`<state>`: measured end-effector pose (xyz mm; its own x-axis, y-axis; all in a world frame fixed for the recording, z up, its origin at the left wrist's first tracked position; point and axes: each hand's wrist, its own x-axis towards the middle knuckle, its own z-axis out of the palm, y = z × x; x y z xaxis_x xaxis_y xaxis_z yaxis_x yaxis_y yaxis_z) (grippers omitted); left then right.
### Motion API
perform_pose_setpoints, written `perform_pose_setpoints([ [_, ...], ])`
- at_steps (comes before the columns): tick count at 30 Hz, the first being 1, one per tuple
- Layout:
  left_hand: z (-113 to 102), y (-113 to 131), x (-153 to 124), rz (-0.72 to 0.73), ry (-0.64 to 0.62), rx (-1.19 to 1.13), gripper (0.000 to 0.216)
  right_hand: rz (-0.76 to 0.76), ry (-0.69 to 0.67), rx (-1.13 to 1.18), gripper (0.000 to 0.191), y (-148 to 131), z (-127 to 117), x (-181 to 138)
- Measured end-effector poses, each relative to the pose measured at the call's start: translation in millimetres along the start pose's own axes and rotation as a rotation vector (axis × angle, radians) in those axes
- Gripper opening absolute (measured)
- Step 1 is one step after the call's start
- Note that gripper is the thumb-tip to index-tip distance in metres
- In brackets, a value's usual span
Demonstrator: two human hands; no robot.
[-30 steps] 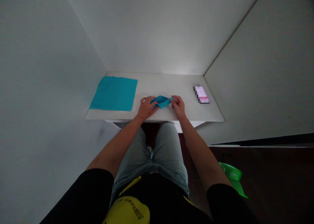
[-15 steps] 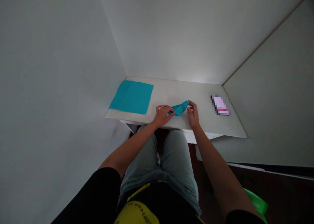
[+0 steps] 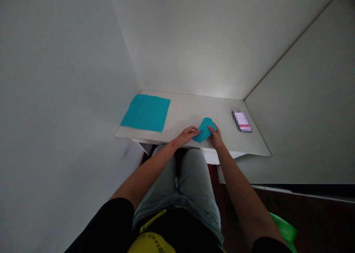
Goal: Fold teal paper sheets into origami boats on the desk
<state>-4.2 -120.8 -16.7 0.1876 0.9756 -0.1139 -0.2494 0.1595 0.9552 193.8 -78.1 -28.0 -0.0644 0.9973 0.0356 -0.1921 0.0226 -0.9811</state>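
A small folded piece of turquoise paper (image 3: 205, 129) is held between both hands near the front edge of the white table. My left hand (image 3: 189, 134) pinches its left side, thumb and fingers closed on the edge. On the right side, my right hand (image 3: 215, 135) grips the paper with the thumb lying on top; its other fingers are partly hidden behind. The paper is tilted, its broad face turned up toward me.
A larger turquoise sheet (image 3: 146, 113) lies flat on the left of the white table (image 3: 184, 105). At the right lies a phone (image 3: 242, 120) with a blurred screen. Walls enclose the table at the back and sides. Something green (image 3: 283, 227) stands low on the right.
The folded paper has turned so its broad face shows, and has come nearer the table's front edge. My right hand, apart or barely touching before, now grips it.
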Motion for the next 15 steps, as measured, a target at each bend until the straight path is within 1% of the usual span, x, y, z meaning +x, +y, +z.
perform_pose_setpoints([
  [2, -5.1, 0.2, -1.8, -0.021, -0.041, -0.009, 0.05, 0.097, -0.027, 0.067, 0.059, -6.7, 1.9, -9.6],
  [5, -12.1, 1.3, -4.2, -0.069, -0.113, -0.07, 0.053, 0.26, -0.143, 0.09, 0.058, -19.0, 4.6, -21.0],
  [7, -14.2, 1.3, -5.8, -0.081, -0.117, -0.122, 0.056, 0.339, -0.206, 0.087, 0.057, -27.4, 5.5, -24.2],
  [9, -14.5, 0.1, -6.9, -0.075, -0.047, -0.134, 0.059, 0.341, -0.214, 0.091, 0.058, -34.4, 5.0, -25.0],
  [11, -13.6, -1.9, -7.1, -0.066, 0.051, -0.116, 0.058, 0.287, -0.203, 0.109, 0.062, -39.2, 3.5, -25.6],
  [13, -12.3, -3.6, -6.7, -0.029, 0.139, -0.056, 0.053, 0.246, -0.212, 0.133, 0.065, -41.3, 2.2, -28.1],
  [15, -11.0, -4.0, -6.1, 0.02, 0.184, 0.032, 0.049, 0.242, -0.237, 0.153, 0.063, -41.3, 3.0, -33.0],
])
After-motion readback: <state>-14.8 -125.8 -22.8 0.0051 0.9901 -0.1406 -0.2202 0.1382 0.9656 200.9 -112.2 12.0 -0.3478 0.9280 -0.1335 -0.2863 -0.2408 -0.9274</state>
